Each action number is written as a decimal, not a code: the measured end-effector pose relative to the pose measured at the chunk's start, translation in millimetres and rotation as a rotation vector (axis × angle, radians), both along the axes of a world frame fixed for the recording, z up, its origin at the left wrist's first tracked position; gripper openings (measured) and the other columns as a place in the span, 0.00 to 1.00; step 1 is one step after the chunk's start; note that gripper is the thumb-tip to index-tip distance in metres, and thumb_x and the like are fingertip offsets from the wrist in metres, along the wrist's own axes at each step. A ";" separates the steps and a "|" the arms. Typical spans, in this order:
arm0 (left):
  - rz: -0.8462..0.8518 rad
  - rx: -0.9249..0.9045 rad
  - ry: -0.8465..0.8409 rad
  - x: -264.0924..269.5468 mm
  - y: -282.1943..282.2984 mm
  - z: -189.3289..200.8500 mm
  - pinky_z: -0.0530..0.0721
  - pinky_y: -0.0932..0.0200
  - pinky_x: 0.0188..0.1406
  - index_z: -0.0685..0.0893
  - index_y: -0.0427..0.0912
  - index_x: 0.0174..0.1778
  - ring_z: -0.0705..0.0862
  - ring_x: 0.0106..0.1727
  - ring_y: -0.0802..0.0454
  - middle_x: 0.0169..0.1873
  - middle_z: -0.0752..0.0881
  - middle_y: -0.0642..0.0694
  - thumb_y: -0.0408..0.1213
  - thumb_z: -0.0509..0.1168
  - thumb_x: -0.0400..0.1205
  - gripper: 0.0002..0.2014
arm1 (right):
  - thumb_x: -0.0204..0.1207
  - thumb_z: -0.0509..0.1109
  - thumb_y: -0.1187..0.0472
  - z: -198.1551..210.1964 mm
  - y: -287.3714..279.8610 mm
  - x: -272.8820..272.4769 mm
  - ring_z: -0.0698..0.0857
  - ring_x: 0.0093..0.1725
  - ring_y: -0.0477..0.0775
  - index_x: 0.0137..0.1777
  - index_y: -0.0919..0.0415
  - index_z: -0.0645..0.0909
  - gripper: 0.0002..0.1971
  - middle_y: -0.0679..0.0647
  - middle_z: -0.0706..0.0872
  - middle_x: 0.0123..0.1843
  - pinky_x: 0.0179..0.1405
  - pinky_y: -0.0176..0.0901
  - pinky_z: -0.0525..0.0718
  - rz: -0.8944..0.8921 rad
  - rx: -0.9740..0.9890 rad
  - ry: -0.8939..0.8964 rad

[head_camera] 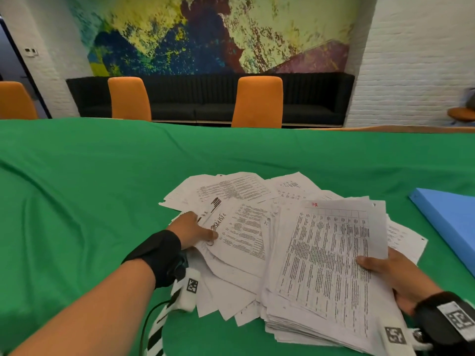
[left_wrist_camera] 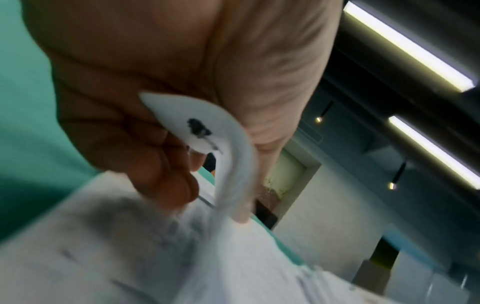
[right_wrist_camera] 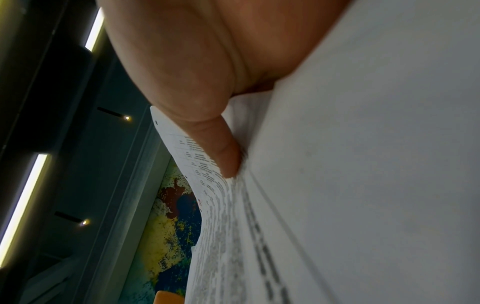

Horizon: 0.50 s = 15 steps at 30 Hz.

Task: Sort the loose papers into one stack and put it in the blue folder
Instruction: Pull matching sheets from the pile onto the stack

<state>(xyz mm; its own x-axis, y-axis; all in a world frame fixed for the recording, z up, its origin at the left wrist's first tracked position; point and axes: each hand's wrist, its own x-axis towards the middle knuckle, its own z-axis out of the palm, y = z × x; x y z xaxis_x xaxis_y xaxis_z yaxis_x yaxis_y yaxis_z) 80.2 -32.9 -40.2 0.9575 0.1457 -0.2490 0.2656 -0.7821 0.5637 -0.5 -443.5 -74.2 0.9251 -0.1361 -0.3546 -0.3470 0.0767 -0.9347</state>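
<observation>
A thick stack of printed papers (head_camera: 326, 273) lies tilted at the front right, and my right hand (head_camera: 383, 268) grips its right edge, thumb on top (right_wrist_camera: 223, 152) and fingers underneath. Loose printed sheets (head_camera: 231, 191) fan out across the green cloth behind and left of the stack. My left hand (head_camera: 198, 231) pinches the edge of a few of those sheets (left_wrist_camera: 207, 131), thumb over them and fingers curled beneath. The blue folder (head_camera: 449, 222) lies shut at the far right, apart from both hands.
The green tablecloth (head_camera: 90, 188) covers the table, with bare cloth to the left and beyond the papers. Orange chairs (head_camera: 258, 101) stand at the far edge before a black bench. A black cable (head_camera: 146, 322) trails from my left wrist.
</observation>
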 end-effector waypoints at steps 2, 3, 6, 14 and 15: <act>-0.044 -0.061 -0.012 -3.2 -2.7 3.3 0.84 0.46 0.65 0.69 0.43 0.80 0.84 0.63 0.40 0.71 0.81 0.42 0.41 0.80 0.73 0.40 | 0.75 0.73 0.71 5.1 1.8 -1.5 0.94 0.45 0.75 0.69 0.63 0.80 0.22 0.70 0.94 0.52 0.35 0.63 0.93 0.010 0.027 -0.010; -0.073 -0.083 -0.026 -5.6 -3.6 6.0 0.86 0.44 0.63 0.69 0.46 0.79 0.85 0.61 0.40 0.69 0.82 0.42 0.37 0.79 0.73 0.39 | 0.71 0.74 0.70 8.8 2.7 -2.8 0.94 0.46 0.75 0.68 0.63 0.80 0.24 0.70 0.94 0.53 0.35 0.63 0.93 0.016 0.046 -0.025; -0.162 -0.159 -0.078 -12.2 -0.2 18.0 0.87 0.41 0.61 0.72 0.49 0.74 0.88 0.58 0.40 0.63 0.86 0.44 0.31 0.76 0.75 0.33 | 0.71 0.71 0.71 25.8 4.9 -4.0 0.95 0.44 0.70 0.64 0.62 0.83 0.20 0.68 0.94 0.52 0.33 0.62 0.94 0.040 0.115 -0.109; -0.320 -0.565 -0.089 -43.8 14.6 74.6 0.88 0.30 0.56 0.80 0.43 0.67 0.90 0.52 0.27 0.56 0.91 0.32 0.14 0.65 0.78 0.25 | 0.68 0.70 0.71 70.0 21.0 20.3 0.94 0.51 0.70 0.67 0.67 0.83 0.24 0.69 0.92 0.61 0.46 0.66 0.94 0.134 0.178 -0.257; -0.352 -0.587 -0.091 -48.0 13.9 81.8 0.88 0.31 0.56 0.80 0.43 0.68 0.90 0.52 0.28 0.57 0.91 0.32 0.13 0.64 0.78 0.26 | 0.68 0.69 0.72 73.3 25.8 23.3 0.94 0.51 0.69 0.66 0.68 0.83 0.24 0.69 0.92 0.60 0.44 0.62 0.94 0.159 0.177 -0.276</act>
